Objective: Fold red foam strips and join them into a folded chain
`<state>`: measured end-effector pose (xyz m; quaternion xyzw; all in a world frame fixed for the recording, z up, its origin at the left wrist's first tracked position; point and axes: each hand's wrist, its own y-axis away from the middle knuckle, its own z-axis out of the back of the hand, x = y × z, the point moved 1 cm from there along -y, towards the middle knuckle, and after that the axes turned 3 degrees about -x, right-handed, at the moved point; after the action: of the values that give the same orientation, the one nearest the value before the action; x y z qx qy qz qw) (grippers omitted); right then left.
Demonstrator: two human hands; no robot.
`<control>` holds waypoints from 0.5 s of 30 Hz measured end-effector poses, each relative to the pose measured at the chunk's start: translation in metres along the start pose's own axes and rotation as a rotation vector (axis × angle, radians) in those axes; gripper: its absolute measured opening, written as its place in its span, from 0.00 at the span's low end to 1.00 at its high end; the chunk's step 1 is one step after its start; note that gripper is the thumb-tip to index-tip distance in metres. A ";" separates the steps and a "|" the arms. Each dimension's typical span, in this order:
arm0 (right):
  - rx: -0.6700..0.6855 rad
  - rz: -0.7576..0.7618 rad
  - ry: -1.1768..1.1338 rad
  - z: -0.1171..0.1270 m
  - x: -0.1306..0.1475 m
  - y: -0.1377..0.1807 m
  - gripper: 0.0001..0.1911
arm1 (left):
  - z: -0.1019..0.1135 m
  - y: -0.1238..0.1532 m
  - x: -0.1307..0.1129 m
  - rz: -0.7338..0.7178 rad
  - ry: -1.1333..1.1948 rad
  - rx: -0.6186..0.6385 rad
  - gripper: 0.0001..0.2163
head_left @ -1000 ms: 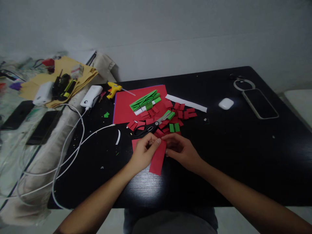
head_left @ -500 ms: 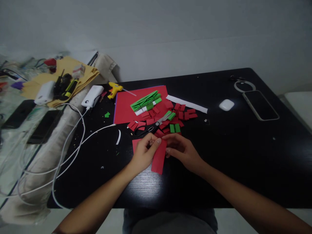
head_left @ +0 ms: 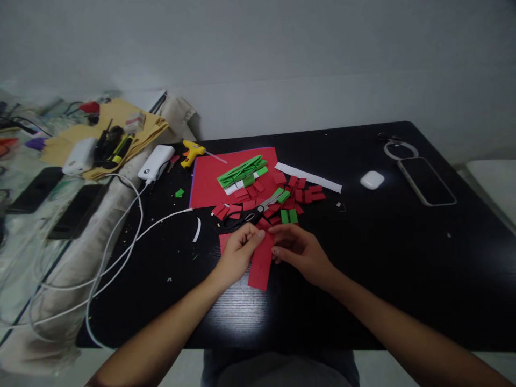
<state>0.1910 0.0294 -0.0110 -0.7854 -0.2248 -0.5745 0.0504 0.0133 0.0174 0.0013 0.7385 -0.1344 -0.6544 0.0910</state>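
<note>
My left hand (head_left: 237,253) pinches a red paper strip (head_left: 259,271) near its upper end, thumb on top. The strip slants down toward me, with a faint crease along it. My right hand (head_left: 302,251) is curled at the strip's right edge, index fingertip at the top corner and thumb lower down; its other fingers are partly hidden. Another red paper piece (head_left: 223,240) shows behind my left hand. Just beyond lie black-handled scissors (head_left: 250,215), among several small folded red pieces (head_left: 308,194) and a folded green piece (head_left: 289,216).
Farther back, a bundle of green strips (head_left: 242,172) lies on red sheets (head_left: 205,185), near a white strip (head_left: 308,177) and a yellow glue gun (head_left: 192,153). White cables (head_left: 139,226) and a power bank (head_left: 156,162) are left; an earbud case (head_left: 372,180) and phone (head_left: 427,181) are right.
The strip's lower end has shifted slightly left and its face is turned more toward me. Both hands stay nearly in place; the view has tilted slightly.
</note>
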 end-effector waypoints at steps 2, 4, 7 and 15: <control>0.007 -0.004 -0.007 0.000 -0.001 0.000 0.18 | 0.000 0.000 0.001 0.010 0.021 -0.001 0.22; 0.011 -0.006 -0.004 0.001 -0.001 0.000 0.19 | 0.000 0.001 0.002 0.012 0.022 -0.001 0.22; 0.011 0.006 0.019 0.002 -0.002 0.001 0.20 | 0.000 0.001 0.004 -0.006 -0.004 -0.010 0.21; -0.016 -0.013 0.022 0.001 -0.002 -0.002 0.20 | -0.002 0.000 0.005 -0.019 -0.021 -0.009 0.22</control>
<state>0.1911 0.0309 -0.0137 -0.7780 -0.2250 -0.5850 0.0429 0.0157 0.0155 -0.0025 0.7325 -0.1253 -0.6635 0.0868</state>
